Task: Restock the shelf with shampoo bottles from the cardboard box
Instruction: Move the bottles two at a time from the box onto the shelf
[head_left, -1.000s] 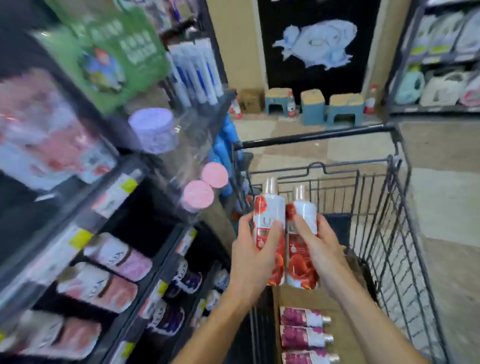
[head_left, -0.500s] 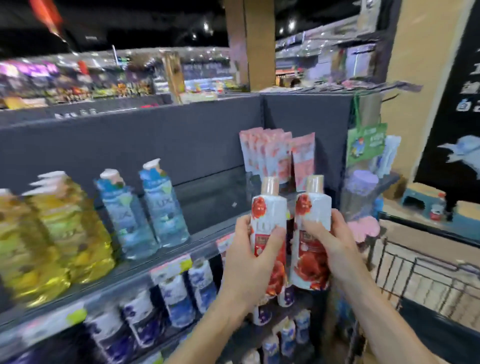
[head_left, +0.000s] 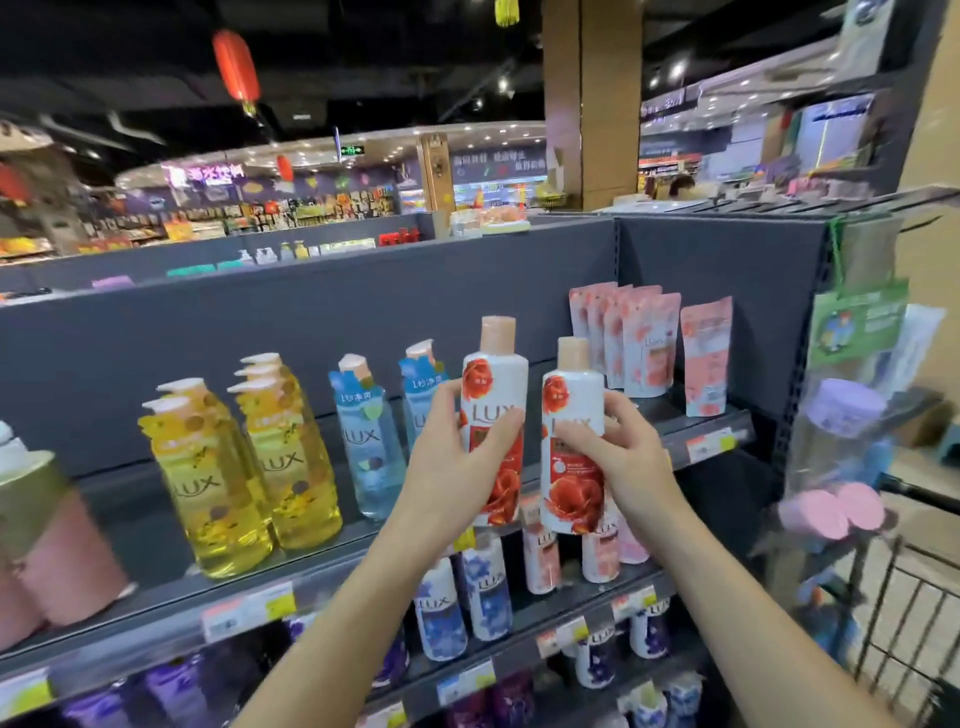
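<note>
I hold two white shampoo bottles with red rose labels upright in front of the top shelf (head_left: 696, 423). My left hand (head_left: 447, 467) grips the left rose bottle (head_left: 493, 395), which is raised a little higher. My right hand (head_left: 623, 457) grips the right rose bottle (head_left: 571, 405). Both bottles hover over a gap on the shelf between the blue bottles (head_left: 363, 441) and the pink refill pouches (head_left: 639, 343). The cardboard box is out of view.
Yellow bottles (head_left: 249, 467) stand at the left of the top shelf. Lower shelves hold white, pink and purple bottles (head_left: 483, 592). A wire shopping cart (head_left: 904, 623) stands at the right, beside hanging pink and purple items (head_left: 841, 467) on the shelf end.
My view swung left from the cart to face the shelf. Both hands carried the rose bottles up and toward the top shelf, the left one now higher.
</note>
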